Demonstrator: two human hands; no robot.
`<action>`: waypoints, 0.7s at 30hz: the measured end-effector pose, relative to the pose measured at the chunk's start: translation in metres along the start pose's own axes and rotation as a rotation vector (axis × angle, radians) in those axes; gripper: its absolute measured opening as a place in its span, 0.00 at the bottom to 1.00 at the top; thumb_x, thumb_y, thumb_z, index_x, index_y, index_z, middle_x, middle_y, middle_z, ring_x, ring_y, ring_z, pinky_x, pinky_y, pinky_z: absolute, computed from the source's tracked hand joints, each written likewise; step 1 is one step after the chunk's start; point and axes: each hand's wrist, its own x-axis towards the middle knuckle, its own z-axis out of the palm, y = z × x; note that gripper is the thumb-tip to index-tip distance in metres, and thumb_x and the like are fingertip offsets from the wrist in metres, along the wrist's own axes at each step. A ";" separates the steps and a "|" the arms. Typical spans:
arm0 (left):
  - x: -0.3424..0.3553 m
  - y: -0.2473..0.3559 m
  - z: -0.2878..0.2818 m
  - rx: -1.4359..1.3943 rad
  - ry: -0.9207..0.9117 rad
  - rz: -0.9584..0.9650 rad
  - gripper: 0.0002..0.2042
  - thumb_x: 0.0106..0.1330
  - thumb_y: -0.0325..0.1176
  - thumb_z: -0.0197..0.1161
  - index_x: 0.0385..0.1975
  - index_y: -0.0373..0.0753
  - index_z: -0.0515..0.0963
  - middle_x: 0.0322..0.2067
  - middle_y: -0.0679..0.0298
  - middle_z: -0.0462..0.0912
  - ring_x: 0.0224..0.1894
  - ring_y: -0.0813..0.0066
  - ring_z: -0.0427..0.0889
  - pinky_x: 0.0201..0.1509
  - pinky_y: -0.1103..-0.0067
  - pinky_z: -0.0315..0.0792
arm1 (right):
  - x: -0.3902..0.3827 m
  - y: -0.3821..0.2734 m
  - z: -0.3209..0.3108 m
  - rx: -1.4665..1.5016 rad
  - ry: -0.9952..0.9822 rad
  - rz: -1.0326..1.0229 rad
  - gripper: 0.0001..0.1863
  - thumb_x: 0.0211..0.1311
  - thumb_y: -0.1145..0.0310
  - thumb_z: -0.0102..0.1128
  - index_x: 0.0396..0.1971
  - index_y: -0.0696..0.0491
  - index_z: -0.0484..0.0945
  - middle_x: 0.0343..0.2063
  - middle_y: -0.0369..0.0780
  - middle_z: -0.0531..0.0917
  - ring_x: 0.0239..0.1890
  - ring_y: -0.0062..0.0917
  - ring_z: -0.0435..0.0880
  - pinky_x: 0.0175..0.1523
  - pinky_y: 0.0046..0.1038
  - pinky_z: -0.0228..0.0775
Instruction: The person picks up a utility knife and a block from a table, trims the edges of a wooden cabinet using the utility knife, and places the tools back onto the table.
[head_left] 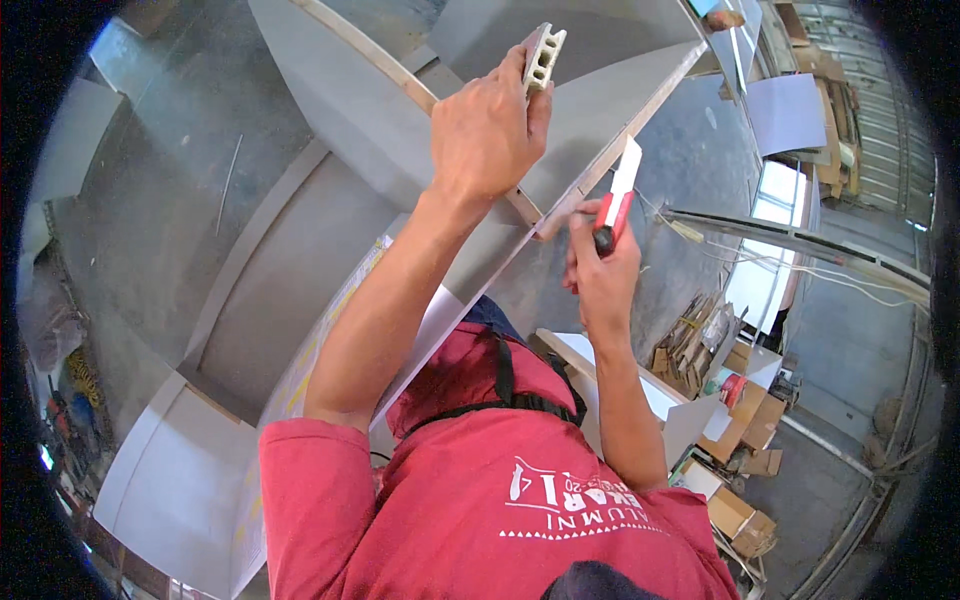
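My left hand is closed round a short off-white hollow block with a row of holes in its end. It is over a large grey panelled structure with pale wooden edge strips. Close to the corner of that structure, my right hand grips a red and white cutter knife with a dark end. The knife's white end points up and away, beside the wooden edge strip. I cannot tell whether the knife touches the strip. A long thin panel edge runs from that corner down toward my body.
White panels stand at the lower left. A metal rail with loose cords lies to the right. Stacked cardboard scraps and boxes lie on the right, and a thin rod on the grey floor at left.
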 end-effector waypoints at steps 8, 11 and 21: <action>0.002 0.004 -0.003 0.021 -0.043 0.020 0.20 0.70 0.42 0.59 0.55 0.34 0.76 0.31 0.49 0.86 0.33 0.51 0.86 0.37 0.63 0.78 | -0.013 0.003 -0.002 -0.706 0.028 -0.739 0.15 0.58 0.71 0.66 0.46 0.52 0.81 0.37 0.48 0.87 0.37 0.42 0.88 0.39 0.36 0.80; 0.001 0.001 -0.001 0.036 -0.016 0.058 0.21 0.70 0.42 0.59 0.56 0.34 0.75 0.31 0.49 0.86 0.33 0.50 0.86 0.36 0.62 0.78 | -0.010 0.010 -0.014 -0.638 -0.110 -0.839 0.17 0.55 0.72 0.67 0.46 0.51 0.81 0.36 0.47 0.87 0.35 0.42 0.88 0.38 0.36 0.80; 0.000 -0.001 -0.003 0.105 -0.037 0.119 0.19 0.69 0.38 0.60 0.54 0.33 0.76 0.30 0.50 0.86 0.31 0.51 0.86 0.35 0.63 0.78 | -0.015 0.014 -0.024 -0.783 -0.304 -0.874 0.20 0.54 0.68 0.68 0.49 0.48 0.79 0.32 0.43 0.86 0.31 0.40 0.86 0.35 0.36 0.80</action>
